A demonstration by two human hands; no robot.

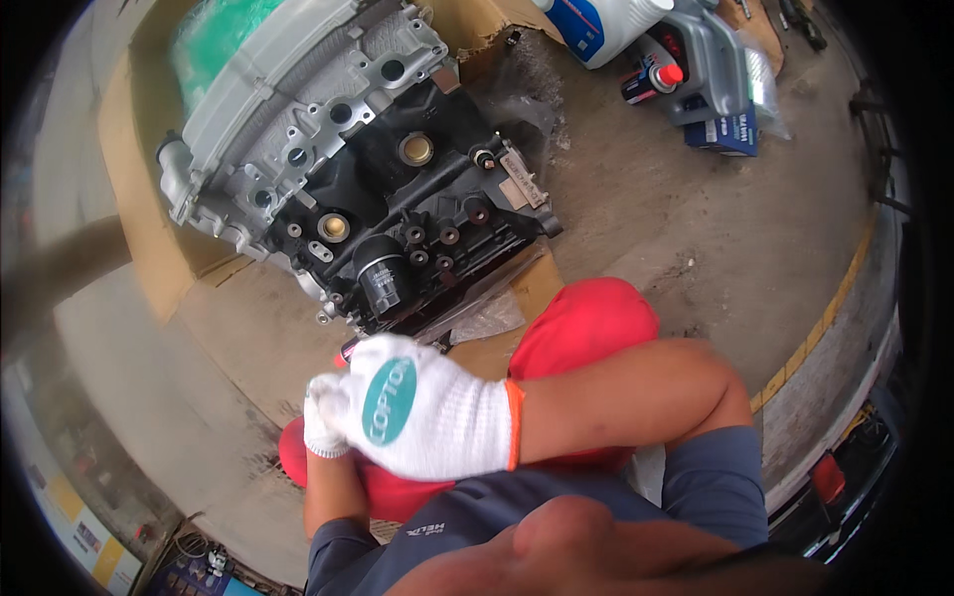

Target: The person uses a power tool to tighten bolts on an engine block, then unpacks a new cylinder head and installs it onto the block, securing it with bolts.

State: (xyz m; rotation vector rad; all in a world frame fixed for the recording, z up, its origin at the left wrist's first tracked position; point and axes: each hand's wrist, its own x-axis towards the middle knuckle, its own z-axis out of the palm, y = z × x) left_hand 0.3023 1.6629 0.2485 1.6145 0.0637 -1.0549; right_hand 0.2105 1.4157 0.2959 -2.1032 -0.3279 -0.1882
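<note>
My gloved right hand [422,407] covers the left hand [323,422], whose grip I cannot tell; neither holds a tool. The engine block [397,209] lies on cardboard [149,238], its oil filter [383,273] just ahead. Seat gloves snugly before reaching.

Engine block [358,159] lying on cardboard sheet [149,248], toward the far left of the concrete floor [696,228]. Oil filter [386,278] screwed onto the block's near face, pointing at the hands. Right hand [427,407] just in front of the filter, crossed over the left hand [323,422], the two touching. Stool [586,328] under the forearms, at the cardboard's near right corner. Oil jugs [696,60], spray can [651,79] and small box [725,134] grouped at the far right, well apart from the block.
</note>
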